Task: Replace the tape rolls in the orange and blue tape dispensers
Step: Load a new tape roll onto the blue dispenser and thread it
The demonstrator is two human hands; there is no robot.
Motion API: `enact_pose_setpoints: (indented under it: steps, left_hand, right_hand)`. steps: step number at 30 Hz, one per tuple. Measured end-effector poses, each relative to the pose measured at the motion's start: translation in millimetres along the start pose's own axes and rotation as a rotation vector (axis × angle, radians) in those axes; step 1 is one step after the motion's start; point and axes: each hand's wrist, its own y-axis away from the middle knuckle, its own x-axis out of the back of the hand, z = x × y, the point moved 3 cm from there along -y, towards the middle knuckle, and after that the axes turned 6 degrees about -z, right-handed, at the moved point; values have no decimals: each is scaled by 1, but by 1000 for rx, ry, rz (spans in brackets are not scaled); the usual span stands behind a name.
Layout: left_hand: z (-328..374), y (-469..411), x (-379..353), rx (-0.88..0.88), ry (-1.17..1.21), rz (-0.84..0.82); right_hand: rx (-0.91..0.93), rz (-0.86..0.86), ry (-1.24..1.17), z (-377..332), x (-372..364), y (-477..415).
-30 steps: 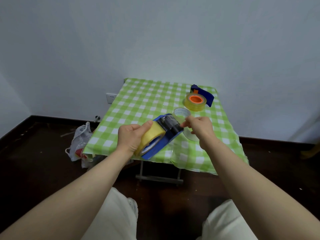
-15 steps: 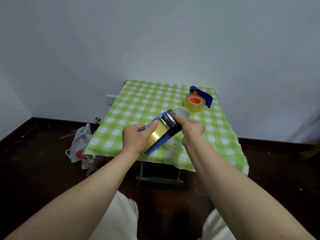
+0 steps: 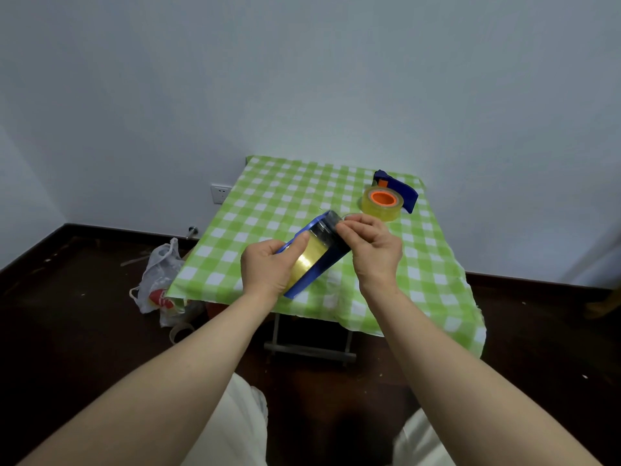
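My left hand [image 3: 268,269] grips a blue tape dispenser [image 3: 319,264] with a yellowish tape roll [image 3: 307,262] in it, held above the near part of the green checked table [image 3: 289,193]. My right hand [image 3: 373,247] pinches the tape end at the dispenser's dark front roller, fingers curled. At the far right of the table lies a second dispenser [image 3: 401,190], blue with an orange hub, carrying a clear yellowish roll [image 3: 383,203]. Behind my right hand a rim of a clear spent roll [image 3: 349,215] barely shows.
A white plastic bag [image 3: 161,280] lies on the dark floor left of the table, with a tape core [image 3: 181,331] beside it. A wall socket [image 3: 220,193] is on the wall. The table's metal frame [image 3: 309,349] stands close before my knees.
The dispenser turned so its tape face shows. My right hand moved left from beside the dispenser onto its front end. The view shifted slightly.
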Motion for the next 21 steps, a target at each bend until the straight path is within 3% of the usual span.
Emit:
enact_pose_setpoints:
  steps: [4,7,12,14,17,19,21]
  left_hand:
    - [0,-1,2,-30,-50,-18]
    - [1,-2,3,-48,-89,-37]
    - [5,-3,1,-74,-130,-47]
    - [5,-4,1,-77,-141,-41]
    - [6,-4,-1,-75,-152,-37]
    - [5,-3,1,-63,-165,-27]
    - [2,-4,6,-47,-179,-11]
  right_hand:
    - [-123,38,-10,0,12,-8]
    - [-245,-56,-56,-1,12,-11]
    - [-473,-36,-401,-2,13,-10]
    - [-425,-6,-307,-2,15,-12]
    - [-204,97,153,-10,17,-13]
    - [-81,203,171,-21,23,-15]
    - [-74,158,150,-29,27,-23]
